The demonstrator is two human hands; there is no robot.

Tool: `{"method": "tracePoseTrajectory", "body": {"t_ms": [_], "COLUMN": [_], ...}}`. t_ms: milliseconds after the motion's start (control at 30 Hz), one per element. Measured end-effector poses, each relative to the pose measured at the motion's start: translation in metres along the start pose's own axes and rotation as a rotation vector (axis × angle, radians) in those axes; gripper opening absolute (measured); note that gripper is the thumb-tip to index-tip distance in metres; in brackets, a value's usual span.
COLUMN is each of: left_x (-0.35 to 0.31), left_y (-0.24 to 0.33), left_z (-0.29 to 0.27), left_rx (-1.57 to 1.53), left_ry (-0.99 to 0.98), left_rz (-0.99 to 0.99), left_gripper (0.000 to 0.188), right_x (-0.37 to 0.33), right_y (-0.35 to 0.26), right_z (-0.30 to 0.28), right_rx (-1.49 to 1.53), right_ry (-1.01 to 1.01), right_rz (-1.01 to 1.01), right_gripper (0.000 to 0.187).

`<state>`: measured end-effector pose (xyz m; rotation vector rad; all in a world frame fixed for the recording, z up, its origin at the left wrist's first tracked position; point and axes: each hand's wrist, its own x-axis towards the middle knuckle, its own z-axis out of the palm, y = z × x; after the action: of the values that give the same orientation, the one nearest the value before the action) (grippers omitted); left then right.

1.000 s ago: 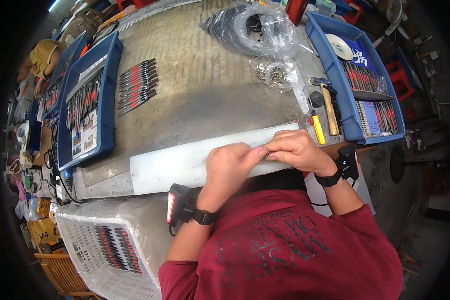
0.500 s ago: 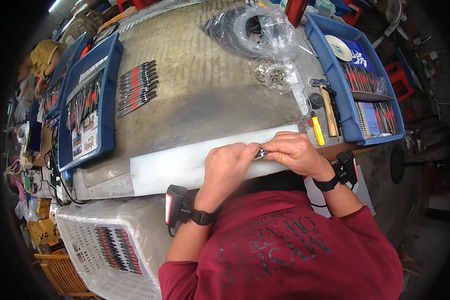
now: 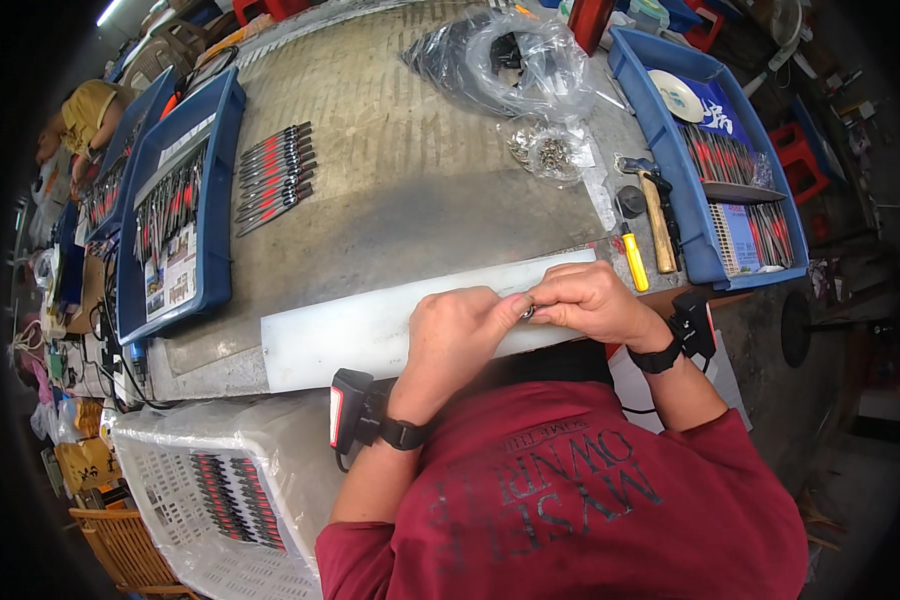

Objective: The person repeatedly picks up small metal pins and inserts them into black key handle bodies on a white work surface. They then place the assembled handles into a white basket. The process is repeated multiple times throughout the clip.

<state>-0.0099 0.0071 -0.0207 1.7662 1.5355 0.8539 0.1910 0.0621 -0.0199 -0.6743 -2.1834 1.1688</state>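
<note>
Two hands of mine, left hand (image 3: 458, 325) and right hand (image 3: 595, 298), meet in tight, closed-up pinches on a small shiny piece (image 3: 528, 312), mostly covered, so I cannot tell its full shape. I have it above the white board (image 3: 340, 335) on the counter (image 3: 400, 230). Near my right lie a yellow-handled screwdriver (image 3: 635, 262) and a hammer (image 3: 660, 228); farther off, leftward, a row of red-and-black tools (image 3: 277, 178).
</note>
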Motion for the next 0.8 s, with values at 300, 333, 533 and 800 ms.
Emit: {"method": "tracePoseTrajectory", "body": {"t_ms": [300,333,533,800], "left_x": [-0.001,-0.002,-0.001,-0.003], "left_y": [0.0,0.0,0.001,0.008], "left_z": [0.004,0.005,0.004,-0.006], "left_rx": [0.026,0.044,-0.013,-0.013], "left_ry": [0.073,0.077,0.039,0.04], "left_rz": [-0.042,-0.035,0.0,0.212], "left_gripper": [0.039,0.04,0.035,0.022], "right_x": [-0.003,-0.004,-0.003,-0.006], "right_y": [-0.004,-0.003,0.002,0.003], "right_z": [0.017,0.016,0.004,0.002], "right_rx": [-0.345,-0.297,-0.084,-0.011], "right_ry": [0.185,0.156,0.06,0.073], "right_rz": [-0.151,-0.141,-0.033,0.118], "right_gripper": [0.016,0.016,0.018,0.021]}}
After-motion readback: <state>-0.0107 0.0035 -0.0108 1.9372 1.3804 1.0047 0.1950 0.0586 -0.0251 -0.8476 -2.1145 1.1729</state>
